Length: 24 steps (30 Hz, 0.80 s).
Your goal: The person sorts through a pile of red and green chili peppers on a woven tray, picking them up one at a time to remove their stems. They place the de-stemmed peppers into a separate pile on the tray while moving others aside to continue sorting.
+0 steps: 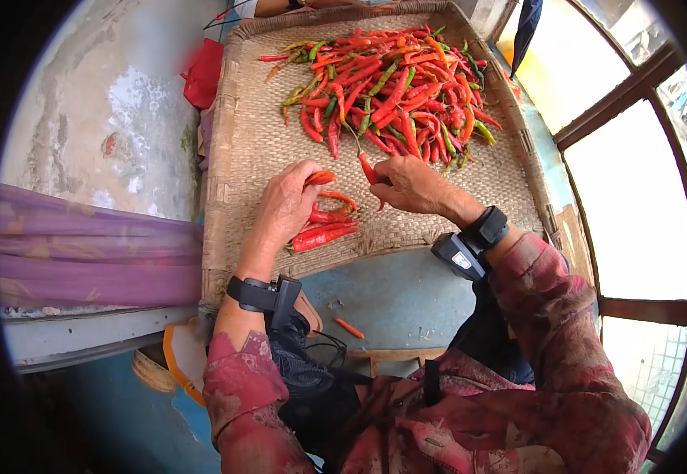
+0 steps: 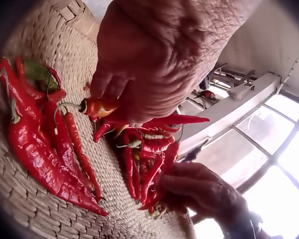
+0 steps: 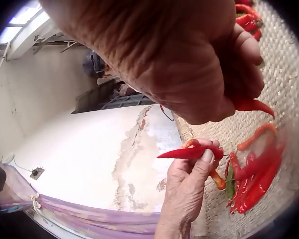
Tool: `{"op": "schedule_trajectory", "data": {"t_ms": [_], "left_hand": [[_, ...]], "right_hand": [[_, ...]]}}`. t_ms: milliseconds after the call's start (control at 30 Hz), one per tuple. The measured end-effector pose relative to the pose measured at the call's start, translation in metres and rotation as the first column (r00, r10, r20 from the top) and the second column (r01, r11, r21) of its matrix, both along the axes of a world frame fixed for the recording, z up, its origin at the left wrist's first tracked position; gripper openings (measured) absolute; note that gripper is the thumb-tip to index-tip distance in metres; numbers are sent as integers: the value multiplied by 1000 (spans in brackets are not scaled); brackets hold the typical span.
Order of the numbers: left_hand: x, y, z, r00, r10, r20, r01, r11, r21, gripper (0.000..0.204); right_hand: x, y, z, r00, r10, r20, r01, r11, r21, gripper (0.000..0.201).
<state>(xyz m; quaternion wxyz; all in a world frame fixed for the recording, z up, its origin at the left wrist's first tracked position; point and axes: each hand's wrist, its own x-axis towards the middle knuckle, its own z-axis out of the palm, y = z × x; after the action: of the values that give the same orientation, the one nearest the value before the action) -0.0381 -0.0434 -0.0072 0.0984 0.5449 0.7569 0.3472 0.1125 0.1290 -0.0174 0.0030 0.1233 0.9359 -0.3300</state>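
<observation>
My left hand (image 1: 282, 204) is over the near left of a woven tray (image 1: 229, 134), its thumb pinching a red chili (image 3: 187, 153). An orange chili (image 3: 218, 180) is tucked in the same hand, its curved stem poking out in the left wrist view. My right hand (image 1: 416, 186) grips another red chili (image 1: 368, 169), with one end sticking out towards the heap. In the right wrist view, its tip shows below the curled fingers. Just under the left hand lies a small group of red chilies (image 1: 323, 237). Beyond both hands spreads a large heap of red and green chilies (image 1: 406, 91).
A raised rim surrounds the tray. One loose chili (image 1: 349, 329) lies below its near edge, on the blue floor (image 1: 391, 292). Purple cloth (image 1: 98, 257) and a red bag (image 1: 203, 75) are at the left. Windows (image 1: 636, 197) and a dark umbrella (image 1: 527, 35) stand right.
</observation>
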Motion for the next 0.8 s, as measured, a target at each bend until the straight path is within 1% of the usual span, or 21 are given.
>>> {"op": "schedule_trajectory", "data": {"t_ms": [33,67,133,167,200,233,267,300,333,367,400,433,467,533,567,600,667,733,767,800], "left_hand": [[-5,3,-3,996,84,43,-85,996,25,13],[-7,2,-2,995,86,41,-87,996,27,13],[-11,1,3,950,229,211,-246,967,62,14],[-16,2,-4,914,252,317,-291,953,83,13],[-16,2,-1,915,251,316,-291,953,86,13],[-13,3,3,861,254,441,-312,948,62,14],[-11,2,4,789,255,559,-329,944,33,16],[-10,1,3,788,258,560,-331,943,31,16],[-10,0,3,734,213,645,-294,956,18,18],[-9,0,2,671,169,722,-253,967,10,19],[-7,0,3,671,169,722,-253,967,9,19],[-4,1,4,632,129,764,-220,975,17,20],[-1,2,3,588,90,804,-185,982,26,21],[0,4,0,573,64,817,-150,988,28,22],[1,4,-2,559,41,828,-122,992,33,22],[2,4,-3,555,45,830,-125,992,30,22],[7,6,-5,555,34,831,-101,995,26,24],[10,5,-2,549,53,834,-107,994,7,25],[8,4,-3,557,73,827,-65,997,-44,25],[5,3,-3,565,92,820,-24,995,-94,25]], "right_hand": [[2,1,-2,996,75,53,-80,993,88,25],[3,2,-7,996,77,51,-82,993,90,25],[1,1,-9,961,212,180,-221,975,34,24],[-2,5,-8,945,234,226,-247,968,31,23],[-5,9,1,946,234,225,-248,968,34,23],[-8,14,12,990,87,108,-71,986,-148,25],[-11,17,21,996,-84,22,87,935,-344,28],[-15,20,29,949,-266,-167,155,860,-486,35],[-19,22,34,833,-455,-315,177,759,-626,43],[-20,21,34,833,-454,-316,176,759,-627,43],[-21,21,36,837,-449,-313,194,779,-597,48],[-22,20,36,840,-446,-310,214,796,-566,55],[-20,13,33,891,-379,-248,191,811,-553,50],[-24,-2,18,954,-148,-260,19,897,-442,45],[-23,-11,12,943,-114,-313,-15,924,-382,42],[-23,-20,8,929,-75,-363,-48,947,-319,40],[-23,-25,6,933,-52,-355,-82,932,-352,38],[-22,-27,8,962,-66,-267,-16,955,-296,39],[-21,-27,6,953,-69,-294,-26,951,-307,33],[-20,-25,5,953,-67,-294,-27,952,-305,33]]}}
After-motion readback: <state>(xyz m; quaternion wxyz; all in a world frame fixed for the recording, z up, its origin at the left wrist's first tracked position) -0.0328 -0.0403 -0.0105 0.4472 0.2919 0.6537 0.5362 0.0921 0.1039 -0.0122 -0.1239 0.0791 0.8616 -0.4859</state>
